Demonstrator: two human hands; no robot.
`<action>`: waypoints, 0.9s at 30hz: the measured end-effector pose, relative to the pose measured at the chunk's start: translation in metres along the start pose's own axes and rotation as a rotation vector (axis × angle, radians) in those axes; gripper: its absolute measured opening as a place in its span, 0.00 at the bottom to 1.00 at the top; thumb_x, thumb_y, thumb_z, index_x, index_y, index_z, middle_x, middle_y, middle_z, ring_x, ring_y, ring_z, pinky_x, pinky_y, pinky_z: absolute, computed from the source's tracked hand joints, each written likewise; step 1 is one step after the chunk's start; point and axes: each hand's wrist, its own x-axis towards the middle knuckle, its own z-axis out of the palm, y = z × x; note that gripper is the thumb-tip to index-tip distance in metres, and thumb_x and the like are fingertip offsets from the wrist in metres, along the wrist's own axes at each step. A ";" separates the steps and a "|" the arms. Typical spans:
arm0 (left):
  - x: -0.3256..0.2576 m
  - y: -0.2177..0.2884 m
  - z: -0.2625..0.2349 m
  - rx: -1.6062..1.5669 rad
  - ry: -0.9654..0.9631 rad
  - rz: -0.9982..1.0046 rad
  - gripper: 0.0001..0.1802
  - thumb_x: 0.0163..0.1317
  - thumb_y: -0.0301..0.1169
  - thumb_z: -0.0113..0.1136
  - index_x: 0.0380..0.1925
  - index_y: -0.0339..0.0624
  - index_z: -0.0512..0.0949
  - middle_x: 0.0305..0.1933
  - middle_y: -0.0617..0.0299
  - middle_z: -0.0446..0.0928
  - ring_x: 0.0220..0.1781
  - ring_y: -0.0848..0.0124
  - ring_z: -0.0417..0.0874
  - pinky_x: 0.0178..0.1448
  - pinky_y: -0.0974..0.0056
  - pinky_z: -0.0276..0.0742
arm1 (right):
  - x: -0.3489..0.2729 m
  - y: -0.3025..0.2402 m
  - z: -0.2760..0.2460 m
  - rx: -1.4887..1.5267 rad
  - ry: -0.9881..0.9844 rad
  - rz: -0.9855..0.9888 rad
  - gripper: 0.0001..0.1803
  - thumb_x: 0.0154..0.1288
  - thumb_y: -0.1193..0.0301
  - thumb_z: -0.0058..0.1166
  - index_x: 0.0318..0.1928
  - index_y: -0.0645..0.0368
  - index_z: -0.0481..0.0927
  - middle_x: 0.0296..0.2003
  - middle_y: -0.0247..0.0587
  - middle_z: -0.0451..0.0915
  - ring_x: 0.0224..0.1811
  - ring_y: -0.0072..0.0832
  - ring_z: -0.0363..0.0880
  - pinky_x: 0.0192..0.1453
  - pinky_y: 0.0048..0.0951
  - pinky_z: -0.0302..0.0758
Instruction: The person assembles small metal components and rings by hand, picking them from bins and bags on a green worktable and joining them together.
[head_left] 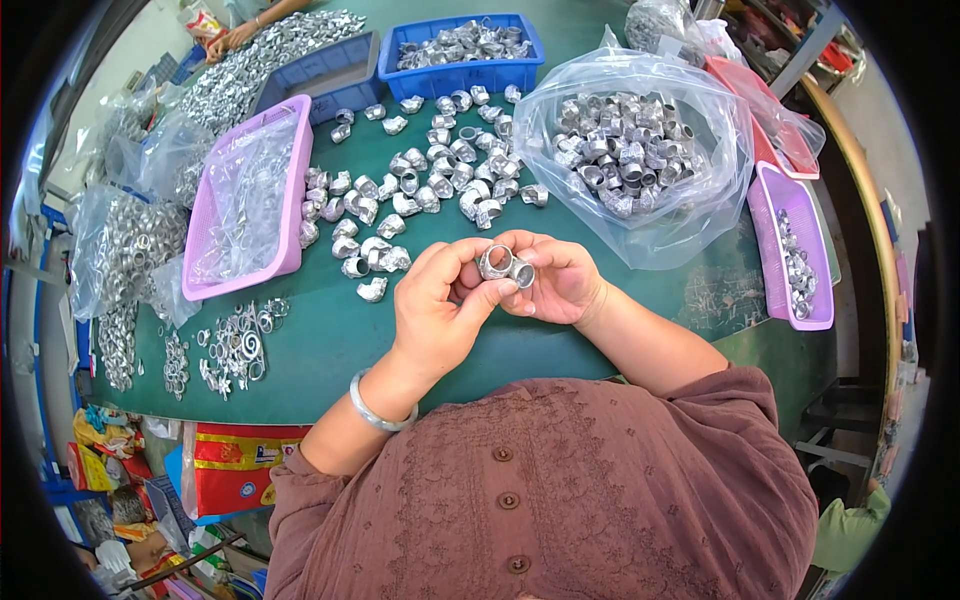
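Note:
Just in front of my chest, both hands are close together with their fingers closed. Two chunky silver-coloured metal rings (495, 262) sit side by side between the fingertips, their round openings facing up toward me. My left hand (435, 305) grips the left one between thumb and fingers. My right hand (562, 280) pinches the smaller-looking right one. Whether the two rings touch or are joined, I cannot tell. Beyond my fingers, a loose spread of similar rings (440, 185) lies on the green table (330, 350).
A clear plastic bag (680, 240) of rings lies open at the right, near a purple basket (822, 300). A blue bin (540, 50) of rings stands at the back, and a plastic-lined pink basket (297, 200) at the left. Another person's hand (235, 38) is at the far left.

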 end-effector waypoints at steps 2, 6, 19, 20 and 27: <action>0.000 -0.001 0.000 -0.009 -0.008 0.001 0.15 0.48 0.23 0.64 0.39 0.37 0.76 0.25 0.69 0.67 0.24 0.82 0.65 0.25 0.77 0.62 | 0.000 0.000 -0.002 -0.006 0.025 -0.005 0.15 0.56 0.69 0.48 0.42 0.65 0.73 0.33 0.45 0.75 0.25 0.31 0.72 0.24 0.26 0.67; -0.003 -0.008 0.002 -0.087 -0.017 -0.001 0.19 0.50 0.22 0.63 0.45 0.37 0.74 0.26 0.68 0.69 0.25 0.82 0.67 0.27 0.77 0.64 | -0.001 -0.004 0.000 -0.097 0.082 -0.071 0.15 0.55 0.69 0.49 0.41 0.65 0.74 0.33 0.45 0.76 0.25 0.29 0.73 0.24 0.25 0.68; -0.003 -0.052 -0.082 0.708 0.085 -0.056 0.16 0.46 0.26 0.63 0.38 0.41 0.76 0.39 0.56 0.71 0.41 0.59 0.72 0.46 0.59 0.68 | -0.057 -0.140 0.022 -1.928 1.062 -0.478 0.13 0.54 0.71 0.52 0.40 0.65 0.77 0.30 0.39 0.78 0.33 0.27 0.74 0.40 0.27 0.71; -0.004 -0.056 -0.086 0.776 0.057 -0.061 0.16 0.45 0.26 0.63 0.37 0.41 0.76 0.40 0.56 0.70 0.43 0.58 0.71 0.48 0.58 0.66 | -0.050 -0.136 0.023 -2.262 1.032 -0.601 0.14 0.53 0.71 0.53 0.41 0.63 0.77 0.33 0.41 0.77 0.37 0.33 0.74 0.45 0.31 0.70; -0.002 -0.057 -0.079 0.914 0.043 -0.133 0.16 0.42 0.26 0.64 0.35 0.42 0.75 0.40 0.57 0.69 0.45 0.59 0.69 0.51 0.58 0.62 | 0.047 -0.031 0.033 -2.182 0.267 -0.265 0.16 0.50 0.72 0.56 0.42 0.59 0.76 0.38 0.47 0.75 0.41 0.43 0.75 0.45 0.36 0.72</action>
